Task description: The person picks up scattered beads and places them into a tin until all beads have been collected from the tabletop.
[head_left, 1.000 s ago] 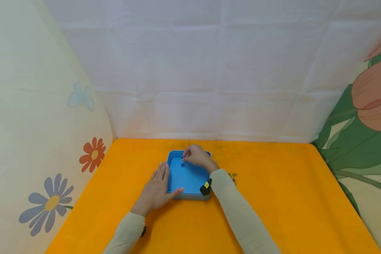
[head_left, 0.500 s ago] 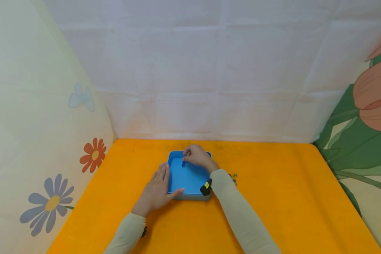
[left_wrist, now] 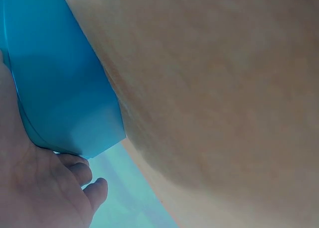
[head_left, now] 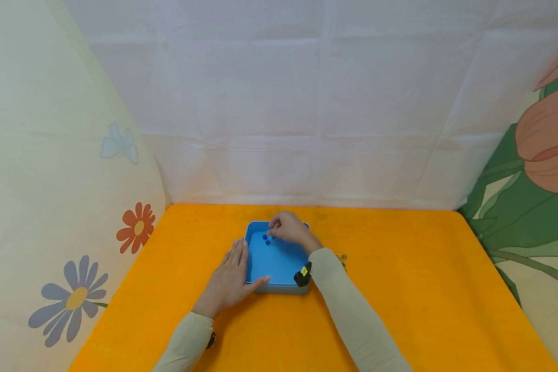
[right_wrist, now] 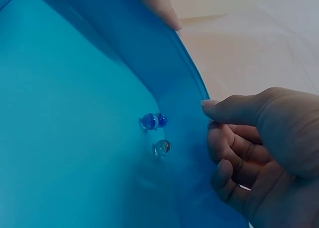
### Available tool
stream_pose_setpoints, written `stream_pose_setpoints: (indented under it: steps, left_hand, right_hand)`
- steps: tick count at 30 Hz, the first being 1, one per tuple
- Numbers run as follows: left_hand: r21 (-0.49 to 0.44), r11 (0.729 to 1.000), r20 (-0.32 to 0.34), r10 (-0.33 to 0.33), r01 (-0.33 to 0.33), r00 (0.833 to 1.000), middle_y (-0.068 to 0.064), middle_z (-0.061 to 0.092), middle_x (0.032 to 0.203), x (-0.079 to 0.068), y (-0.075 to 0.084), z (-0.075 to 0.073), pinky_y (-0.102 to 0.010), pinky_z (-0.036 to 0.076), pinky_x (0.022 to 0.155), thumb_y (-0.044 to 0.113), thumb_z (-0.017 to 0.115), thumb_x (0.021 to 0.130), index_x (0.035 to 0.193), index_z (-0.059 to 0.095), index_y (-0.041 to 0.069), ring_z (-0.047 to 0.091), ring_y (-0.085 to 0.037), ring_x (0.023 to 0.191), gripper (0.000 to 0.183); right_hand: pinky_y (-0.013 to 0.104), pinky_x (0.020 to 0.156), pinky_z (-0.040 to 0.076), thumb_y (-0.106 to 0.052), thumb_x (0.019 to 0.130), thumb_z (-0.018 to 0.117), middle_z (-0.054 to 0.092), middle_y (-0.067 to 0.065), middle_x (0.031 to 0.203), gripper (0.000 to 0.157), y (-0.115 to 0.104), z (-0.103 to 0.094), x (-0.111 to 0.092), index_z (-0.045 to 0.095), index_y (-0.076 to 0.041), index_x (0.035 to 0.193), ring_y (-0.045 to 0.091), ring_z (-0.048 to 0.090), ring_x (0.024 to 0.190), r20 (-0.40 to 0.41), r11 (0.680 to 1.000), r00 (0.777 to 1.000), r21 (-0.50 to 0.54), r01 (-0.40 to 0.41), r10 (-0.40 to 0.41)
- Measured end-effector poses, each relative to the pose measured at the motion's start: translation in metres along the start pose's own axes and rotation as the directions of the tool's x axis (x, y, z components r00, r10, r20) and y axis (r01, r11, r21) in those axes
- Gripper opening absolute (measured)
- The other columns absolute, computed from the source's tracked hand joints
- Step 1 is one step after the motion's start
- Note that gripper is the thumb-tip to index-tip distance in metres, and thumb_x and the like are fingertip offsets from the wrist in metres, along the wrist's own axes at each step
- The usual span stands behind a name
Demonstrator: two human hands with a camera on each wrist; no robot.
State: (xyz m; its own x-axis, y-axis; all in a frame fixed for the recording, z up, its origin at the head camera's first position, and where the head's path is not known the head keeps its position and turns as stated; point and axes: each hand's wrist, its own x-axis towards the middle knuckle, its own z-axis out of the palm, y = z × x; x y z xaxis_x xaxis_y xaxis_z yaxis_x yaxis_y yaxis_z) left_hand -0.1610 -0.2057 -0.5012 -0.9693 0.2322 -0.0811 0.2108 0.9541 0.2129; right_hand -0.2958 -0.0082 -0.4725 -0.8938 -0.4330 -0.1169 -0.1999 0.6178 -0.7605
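A blue rectangular box [head_left: 276, 266] stands on the orange table. My left hand [head_left: 228, 279] lies along its left wall with fingers straight, thumb over the front rim. Over the far part of the box is my right hand [head_left: 288, 228], its fingers loosely curled and nothing showing between thumb and fingertips in the right wrist view. Below them, on the box floor, lie two blue marbles [right_wrist: 149, 121] and a clear marble with an orange-brown fleck [right_wrist: 162, 147]. In the left wrist view, the box's blue wall [left_wrist: 65, 83] meets my left hand.
Several small marbles [head_left: 344, 257] lie on the orange table [head_left: 400, 289] to the right of the box, partly hidden by my right sleeve [head_left: 349, 305]. A white cloth backdrop [head_left: 307, 129] rises behind the table, with flower-printed cloths at both sides.
Dark blue marbles at my right fingertips have dropped to the box floor and spread slightly apart. The right hand stays nearly in place; my left hand and the box have not moved.
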Motion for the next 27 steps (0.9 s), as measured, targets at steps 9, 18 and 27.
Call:
stream_pose_setpoints:
  steps: [9,18,27]
  left_hand:
    - [-0.012,1.0,-0.013,0.011,-0.011,1.0,-0.022,0.009,0.177,-0.001,0.001,0.0,-0.056,0.024,0.133,0.086,0.045,0.092,0.166,0.013,-0.004,0.013,-0.041,0.165,0.121]
    - [-0.018,1.0,-0.027,0.014,-0.015,1.0,-0.023,0.01,0.177,-0.001,0.0,0.0,-0.057,0.024,0.132,0.084,0.047,0.092,0.166,0.015,-0.005,0.014,-0.042,0.165,0.12]
    - [-0.012,1.0,-0.013,0.011,-0.011,1.0,-0.023,0.009,0.177,0.0,-0.002,0.0,-0.057,0.025,0.132,0.085,0.045,0.092,0.166,0.013,-0.004,0.013,-0.042,0.165,0.12]
  right_hand:
    - [0.033,0.081,0.057,-0.023,0.102,0.071,0.072,0.006,0.098,0.022,0.001,-0.005,-0.006,0.076,-0.006,0.116,0.021,0.063,0.088,-0.01,1.0,1.0,0.012,0.018,-0.018]
    - [0.032,0.081,0.057,-0.023,0.103,0.07,0.073,0.006,0.1,0.021,0.005,-0.011,-0.01,0.076,-0.007,0.115,0.021,0.063,0.089,-0.025,0.999,0.999,0.025,0.031,-0.031]
    - [0.035,0.084,0.059,-0.027,0.103,0.07,0.074,0.007,0.103,0.027,0.007,-0.023,-0.023,0.076,-0.007,0.119,0.022,0.064,0.092,-0.054,0.999,0.998,0.036,0.026,-0.024]
